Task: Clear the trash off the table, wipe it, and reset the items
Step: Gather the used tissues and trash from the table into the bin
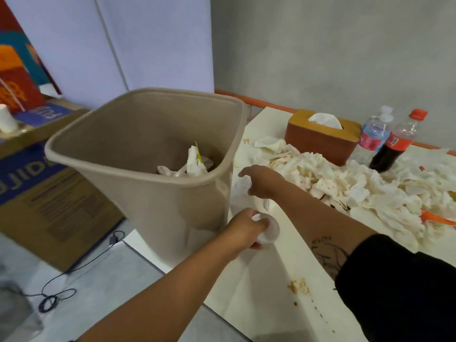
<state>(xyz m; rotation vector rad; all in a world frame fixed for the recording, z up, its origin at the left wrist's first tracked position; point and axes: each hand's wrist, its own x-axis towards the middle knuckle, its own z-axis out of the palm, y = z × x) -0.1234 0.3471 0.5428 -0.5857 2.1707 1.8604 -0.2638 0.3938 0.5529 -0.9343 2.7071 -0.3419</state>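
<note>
Cup (pixel 270 232) gripped in left hand (pixel 243 230) at table (pixel 271 292) edge, beside bin (pixel 160 206).

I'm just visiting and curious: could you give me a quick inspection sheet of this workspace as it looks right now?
Surface: white table, orange-brown food stains near the front edge.
Job's things: tan bin at the table's end, some trash inside; brown tissue box; water bottle; cola bottle.
Clutter: pile of crumpled, stained tissues; orange utensil at its edge.
Grippers: left hand grips a small white cup; right hand is at a white paper, grip unclear.
Cables: black cable on the floor.
Surroundings: cardboard boxes, a paper cup, grey wall.
</note>
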